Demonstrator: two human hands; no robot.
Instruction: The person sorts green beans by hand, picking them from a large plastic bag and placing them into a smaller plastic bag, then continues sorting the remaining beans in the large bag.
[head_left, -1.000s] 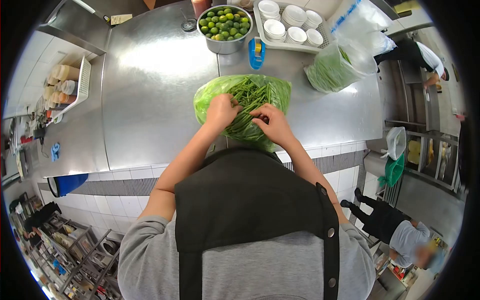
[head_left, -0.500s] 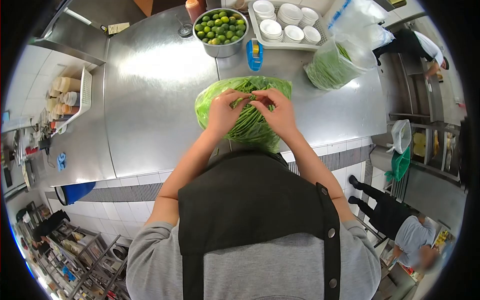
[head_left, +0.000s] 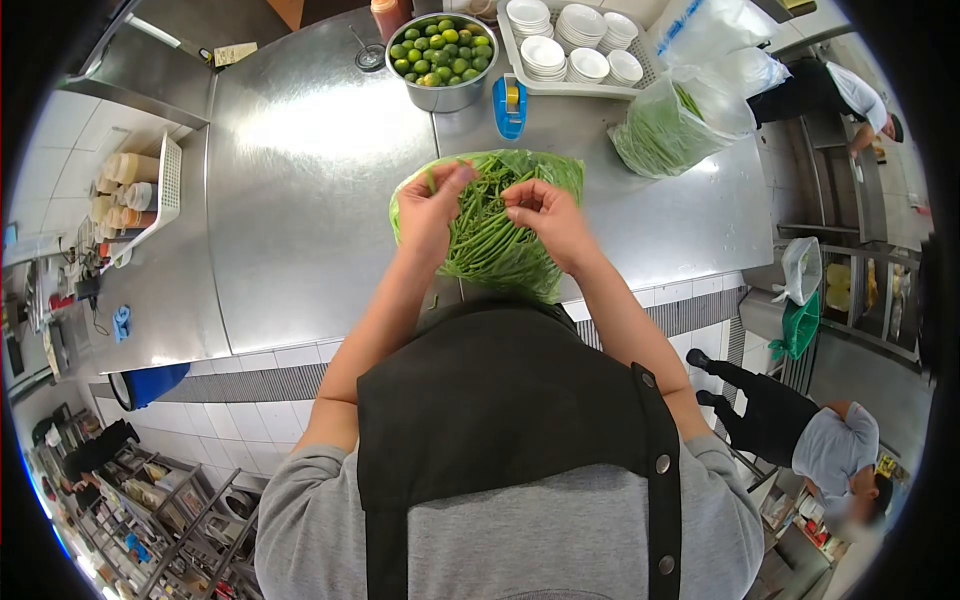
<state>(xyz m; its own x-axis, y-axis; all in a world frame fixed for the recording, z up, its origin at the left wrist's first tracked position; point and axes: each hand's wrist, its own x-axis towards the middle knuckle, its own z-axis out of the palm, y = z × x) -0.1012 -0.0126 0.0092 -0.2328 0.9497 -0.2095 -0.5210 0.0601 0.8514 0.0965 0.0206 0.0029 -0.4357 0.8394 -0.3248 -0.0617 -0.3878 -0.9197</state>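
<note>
A heap of green beans [head_left: 488, 225] lies in an opened green plastic bag [head_left: 548, 275] on the steel counter, in front of my body. Over the left side of the bag is my left hand [head_left: 428, 215], its thumb and fingers pinched on a short green bean piece [head_left: 431, 181] that sticks up from them. Above the right part of the heap, my right hand [head_left: 550, 222] has its thumb and index finger curled together. Whatever may be between those fingertips is too small to make out.
Behind the bag stand a metal pot of limes [head_left: 441, 62], a blue tape dispenser [head_left: 509, 107] and a white tray of small bowls [head_left: 590, 90]. A clear bag of greens [head_left: 665, 135] sits at the right. Co-workers [head_left: 835, 435] are at the right side.
My hands were together over the middle of the heap. They have drawn apart, the left one moving left with a bean piece in its fingers.
</note>
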